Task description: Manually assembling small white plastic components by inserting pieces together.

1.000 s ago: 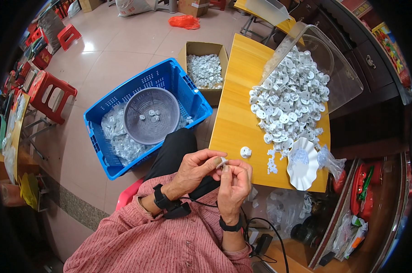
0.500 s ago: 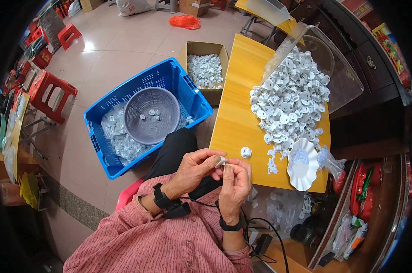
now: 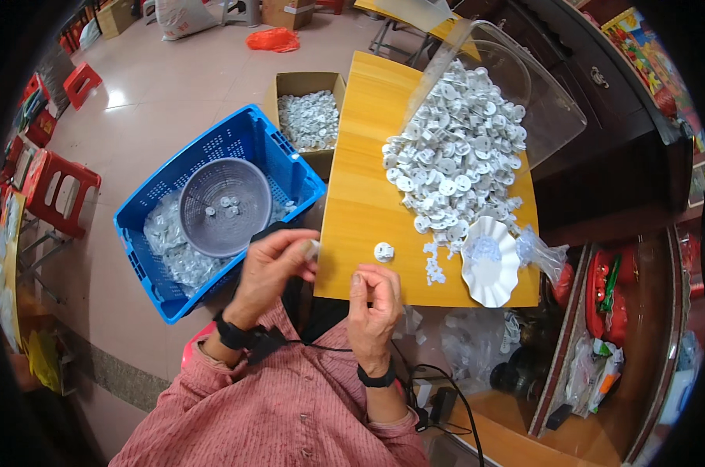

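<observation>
My left hand (image 3: 275,268) is closed on a small white plastic part (image 3: 313,250), held between thumb and fingers at the table's left edge. Apart from it, my right hand (image 3: 373,307) is curled at the near edge, thumb against fingers; whatever it pinches, if anything, cannot be made out. A single round white plastic piece (image 3: 384,252) lies on the yellow table (image 3: 360,171) just beyond my right fingertips. Farther back spreads a big heap of similar white pieces (image 3: 457,148). Tiny pale bits (image 3: 433,265) lie beside a wavy-rimmed white dish (image 3: 502,294) holding more of them.
Left of the table stands a blue crate (image 3: 146,284) with bagged parts; on it rests a grey plastic basket (image 3: 205,241) containing several white pieces. A cardboard box (image 3: 271,101) of parts stands behind. A clear bin (image 3: 559,128) lies tipped behind the heap. Black cables (image 3: 465,405) hang near my right wrist.
My hands have separated: the left moved left with the white part, the right drew away from it. The view has shifted, so the table appears farther left.
</observation>
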`<state>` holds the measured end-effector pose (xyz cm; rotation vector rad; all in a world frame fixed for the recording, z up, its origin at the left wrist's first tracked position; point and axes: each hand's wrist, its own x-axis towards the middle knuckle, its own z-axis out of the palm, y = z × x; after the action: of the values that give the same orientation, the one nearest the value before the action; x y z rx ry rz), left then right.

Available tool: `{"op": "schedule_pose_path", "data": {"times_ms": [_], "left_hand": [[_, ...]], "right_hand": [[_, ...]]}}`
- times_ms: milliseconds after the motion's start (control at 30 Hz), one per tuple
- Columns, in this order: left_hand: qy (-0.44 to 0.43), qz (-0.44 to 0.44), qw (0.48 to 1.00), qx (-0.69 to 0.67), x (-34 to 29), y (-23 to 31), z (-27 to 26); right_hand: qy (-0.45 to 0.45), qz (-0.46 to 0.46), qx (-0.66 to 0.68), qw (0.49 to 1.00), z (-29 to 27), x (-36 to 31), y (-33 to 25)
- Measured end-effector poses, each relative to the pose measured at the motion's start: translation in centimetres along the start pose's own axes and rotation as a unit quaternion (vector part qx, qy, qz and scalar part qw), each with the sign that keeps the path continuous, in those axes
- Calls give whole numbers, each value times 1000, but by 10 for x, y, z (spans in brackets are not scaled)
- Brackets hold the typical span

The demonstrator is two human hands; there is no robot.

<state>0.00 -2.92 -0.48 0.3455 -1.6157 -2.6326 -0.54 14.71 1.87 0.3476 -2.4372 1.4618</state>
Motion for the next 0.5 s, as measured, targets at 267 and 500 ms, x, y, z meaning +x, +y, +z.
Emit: {"op": "schedule_pose_path", "data": {"times_ms": [267,500], "left_hand": [[194,-7,969,152,44,-12,-125],[298,-52,915,266,64,-59,-195]], "right_hand": [[75,-29,-250,965,-47,18,56],[2,-76,-406,911,-56,35,68]]}}
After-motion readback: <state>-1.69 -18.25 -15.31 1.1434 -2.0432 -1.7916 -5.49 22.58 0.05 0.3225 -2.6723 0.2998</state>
